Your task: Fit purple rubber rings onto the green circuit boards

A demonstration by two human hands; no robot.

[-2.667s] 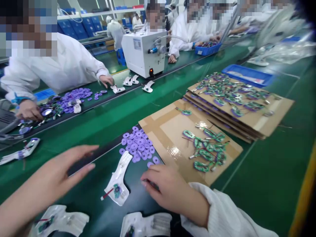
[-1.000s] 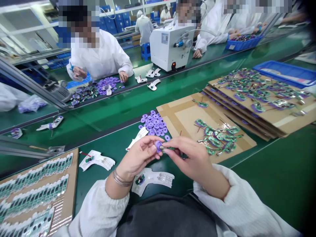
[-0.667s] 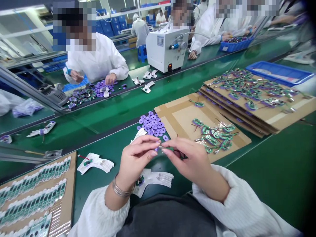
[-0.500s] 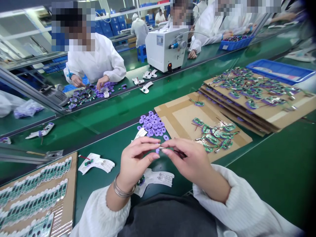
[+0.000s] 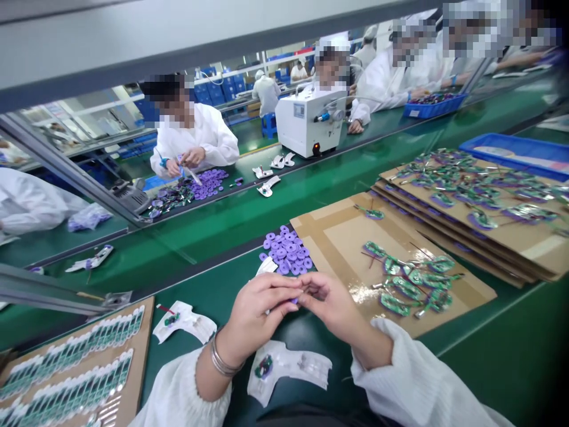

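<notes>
My left hand (image 5: 262, 311) and my right hand (image 5: 333, 308) meet fingertip to fingertip above the green bench. A sliver of a purple ring (image 5: 294, 300) shows at the left thumb tip, pinched there. The right fingers are curled closed against the left ones, and what they grip is hidden. Below the hands lies a white plastic shell (image 5: 296, 366) with a small green circuit board (image 5: 264, 366) in it. A second white shell (image 5: 191, 323) rests to the left. Just beyond the fingers is a pile of purple rings (image 5: 287, 252), with a white part (image 5: 267, 267) beside it.
Cardboard (image 5: 338, 237) at right carries several wired circuit boards (image 5: 409, 281); stacked cardboard sheets (image 5: 448, 237) hold more. Rows of green-and-white boards (image 5: 75, 350) lie at left. Across the green belt (image 5: 213, 228), a person (image 5: 195, 133) handles parts near a white machine (image 5: 311, 121).
The view has tilted up, and a grey beam now crosses the top. My hands have drawn closer together, and the metal piece seen between them earlier is now hidden.
</notes>
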